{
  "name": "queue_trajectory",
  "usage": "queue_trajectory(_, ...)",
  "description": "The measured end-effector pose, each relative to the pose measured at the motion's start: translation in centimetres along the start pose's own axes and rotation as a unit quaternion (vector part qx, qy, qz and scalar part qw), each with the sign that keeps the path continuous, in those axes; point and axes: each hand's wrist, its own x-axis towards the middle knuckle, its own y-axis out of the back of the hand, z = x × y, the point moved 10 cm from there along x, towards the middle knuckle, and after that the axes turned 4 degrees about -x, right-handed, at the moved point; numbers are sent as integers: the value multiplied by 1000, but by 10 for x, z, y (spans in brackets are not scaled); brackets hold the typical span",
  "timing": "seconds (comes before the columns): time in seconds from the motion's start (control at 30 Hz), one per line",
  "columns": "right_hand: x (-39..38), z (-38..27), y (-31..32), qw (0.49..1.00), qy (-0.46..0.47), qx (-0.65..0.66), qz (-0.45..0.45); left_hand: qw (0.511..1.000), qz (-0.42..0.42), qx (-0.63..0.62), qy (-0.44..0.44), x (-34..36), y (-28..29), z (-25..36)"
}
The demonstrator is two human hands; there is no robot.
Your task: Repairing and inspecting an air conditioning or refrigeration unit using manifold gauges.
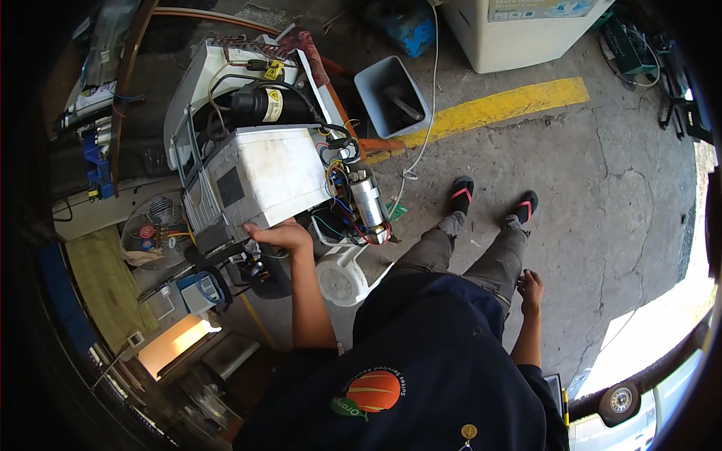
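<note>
An opened air conditioner unit (282, 169) stands on my left, its pale metal housing facing up. A black compressor (259, 105) with a yellow warning label sits at its far side. A silver capacitor (367, 201) and coloured wires hang at its right side. My left hand (284, 234) is at the near edge of the housing, palm up, gripping it with the thumb out to the left; some fingers are hidden by the unit. My right hand (531, 288) hangs beside my thigh, fingers curled, with nothing visible in it.
A grey bin (389, 94) with a dark object inside stands beyond the unit, near a yellow floor stripe (496, 109). A white cable (429, 135) trails over the concrete. A white appliance (519, 37) stands farther off. A white perforated plastic stool (340, 281) is close on my left.
</note>
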Motion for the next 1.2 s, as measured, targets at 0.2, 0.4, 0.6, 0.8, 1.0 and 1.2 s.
queue_trajectory(0.2,-1,4,-1,1000,5,8,-10,1000,18,3,0,-6,-5,5)
queue_trajectory(0.4,-2,12,-3,1000,9,17,1,998,-52,-15,5,8,3,-6)
queue_trajectory(0.6,2,17,-7,999,13,42,-15,998,-55,7,27,5,-3,-6)
queue_trajectory(0.8,4,18,-10,998,9,67,-13,998,-42,-5,40,-2,-9,-3)
queue_trajectory(1.0,1,16,-13,996,14,93,-7,997,-55,-9,46,2,-7,-8)
queue_trajectory(1.2,8,28,-12,995,10,98,-18,997,-57,-8,48,8,-2,-13)
